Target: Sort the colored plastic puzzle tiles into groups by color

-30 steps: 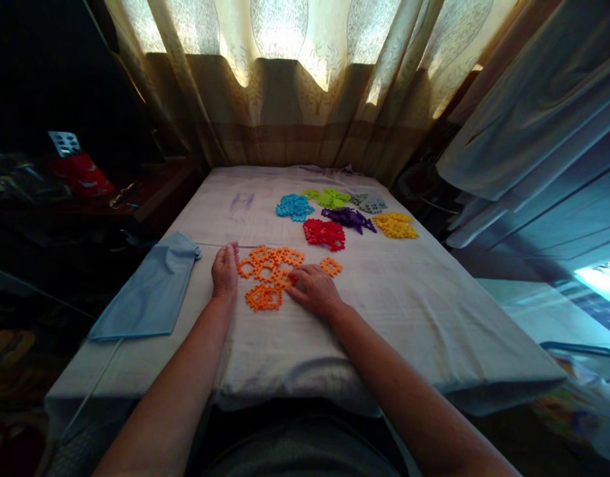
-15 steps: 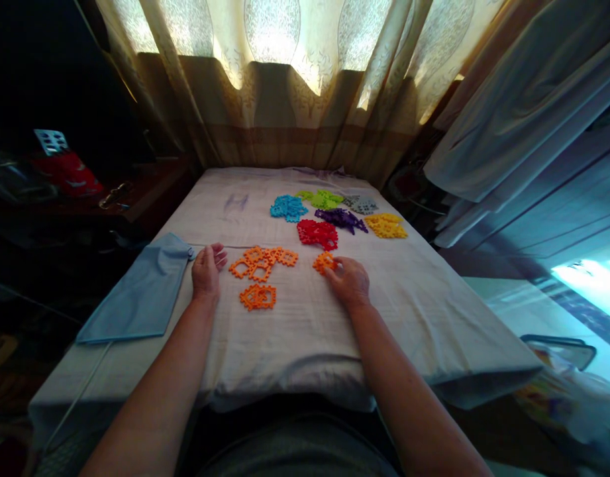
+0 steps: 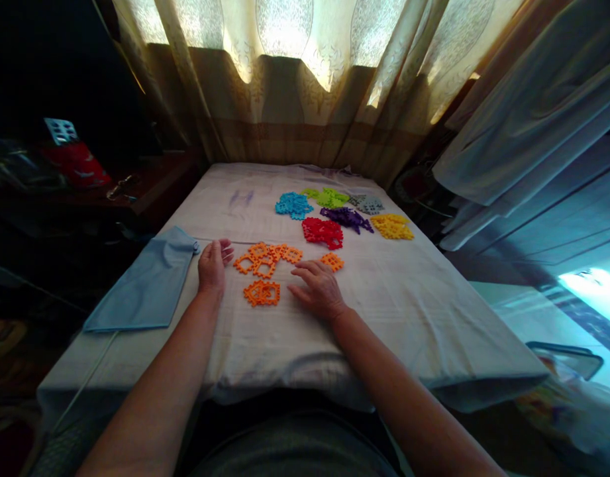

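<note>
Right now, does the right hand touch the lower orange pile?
Apart. The head view shows white tablecloth between the right hand and the lower orange pile.

- Right hand [image 3: 319, 290]: has let go of the orange lattice piece held at the last frame; now back leftward, fingers parted.
- Said piece: gone from the orange cluster [image 3: 265, 260], now on the right-hand orange stack [image 3: 332, 262].
- Left hand [image 3: 212, 268]: fingers more spread than at first.
</note>
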The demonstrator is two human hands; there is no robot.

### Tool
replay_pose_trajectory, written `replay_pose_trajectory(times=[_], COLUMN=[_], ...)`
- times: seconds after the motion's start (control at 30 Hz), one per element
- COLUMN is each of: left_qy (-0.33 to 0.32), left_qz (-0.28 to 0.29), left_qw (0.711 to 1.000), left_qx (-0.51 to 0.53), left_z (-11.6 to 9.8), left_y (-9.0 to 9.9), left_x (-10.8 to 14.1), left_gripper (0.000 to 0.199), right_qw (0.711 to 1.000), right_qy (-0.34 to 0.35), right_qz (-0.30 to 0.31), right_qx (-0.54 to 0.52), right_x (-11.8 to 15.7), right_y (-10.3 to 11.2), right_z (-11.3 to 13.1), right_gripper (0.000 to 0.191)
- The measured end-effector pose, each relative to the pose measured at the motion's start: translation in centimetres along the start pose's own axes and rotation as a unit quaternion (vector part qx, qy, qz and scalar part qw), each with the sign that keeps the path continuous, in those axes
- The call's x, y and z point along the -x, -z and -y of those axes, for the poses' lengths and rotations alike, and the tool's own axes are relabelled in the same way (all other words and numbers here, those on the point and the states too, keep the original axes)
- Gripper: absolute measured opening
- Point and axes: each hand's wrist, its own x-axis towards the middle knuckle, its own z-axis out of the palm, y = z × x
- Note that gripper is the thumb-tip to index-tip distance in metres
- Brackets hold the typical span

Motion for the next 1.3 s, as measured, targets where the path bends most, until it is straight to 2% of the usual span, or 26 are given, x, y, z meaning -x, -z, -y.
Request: replay_pose_trajectory(times=[0.2, 0.43, 0.53, 0.6, 0.7, 0.8, 0.93, 1.1, 1.2, 1.3], left_qy=[-0.001, 0.001, 0.004, 0.007, 0.010, 0.011, 0.009, 0.014, 0.013, 0.013], left_qz=[0.014, 0.019, 0.015, 0.012, 0.014, 0.017, 0.014, 0.013, 0.012, 0.011], left_qw=[1.000, 1.000, 1.000, 1.000, 1.000, 1.000, 1.000, 1.000, 1.000, 1.000], left_qx=[-0.010, -0.017, -0.012, -0.008, -0.004, -0.008, -0.015, -0.011, -0.008, -0.008], left_z=[0.2, 0.0, -0.1, -0.2, -0.3, -0.2, -0.3, -0.4, -0.4, -0.3], left_y=[0.0, -0.2, -0.2, -0.2, -0.1, -0.1, -0.2, -0.1, -0.1, -0.2], left_x=[-0.1, 0.1, 0.2, 0.2, 0.2, 0.2, 0.2, 0.3, 0.3, 0.2], left_gripper=[0.044, 0.045, 0.044, 0.044, 0.043, 0.042, 0.044, 0.043, 0.043, 0.044], right_qw=[0.990, 0.990, 0.994, 0.999, 0.996, 0.975, 0.951, 0.930, 0.930, 0.943], right_qy=[0.092, 0.073, 0.055, 0.025, -0.061, -0.167, -0.259, -0.333, -0.330, -0.270], right_qz=[0.103, 0.115, 0.086, 0.040, -0.058, -0.130, -0.142, -0.111, -0.111, -0.148], right_qx=[-0.036, -0.028, -0.026, -0.017, 0.018, 0.065, 0.090, 0.107, 0.122, 0.125], right_x=[-0.6, -0.7, -0.7, -0.5, 0.0, 0.8, 1.6, 1.7, 1.6, 1.2], right_y=[-1.1, -1.0, -0.7, -0.4, 0.4, 1.4, 2.1, 2.1, 2.2, 2.3], right_z=[1.9, 2.6, 2.2, 1.2, -1.4, -4.5, -7.1, -7.6, -7.1, -6.0], right_gripper=[0.050, 0.026, 0.024, 0.023, 0.023, 0.027, 0.032, 0.034, 0.028, 0.020])
